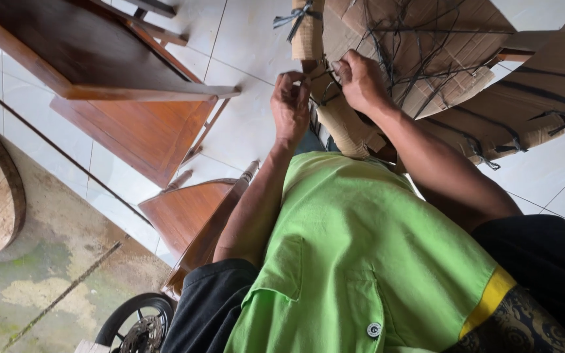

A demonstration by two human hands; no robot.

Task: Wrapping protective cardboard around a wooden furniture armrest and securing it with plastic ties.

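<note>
Thin black plastic strap (322, 91) binding brown cardboard-wrapped furniture piece (426, 59), at 12 o'clock | left hand (290, 104) and right hand (359, 82) both pinch it, strap running between them, equally near | wooden chairs (132, 98) at 10 o'clock.

left hand (289, 104): fingers pinched on a thin dark strap (317, 73), right by the cardboard edge
right hand (361, 80): gripping the same strap, pressed against the cardboard-wrapped piece (426, 52)
straps: loads of them criss-crossing the cardboard
shirt (361, 261): bright green, fills the bottom
wooden tables (99, 59): upper left, on white tile floor (243, 124)
wheel (135, 323): bottom edge
</note>
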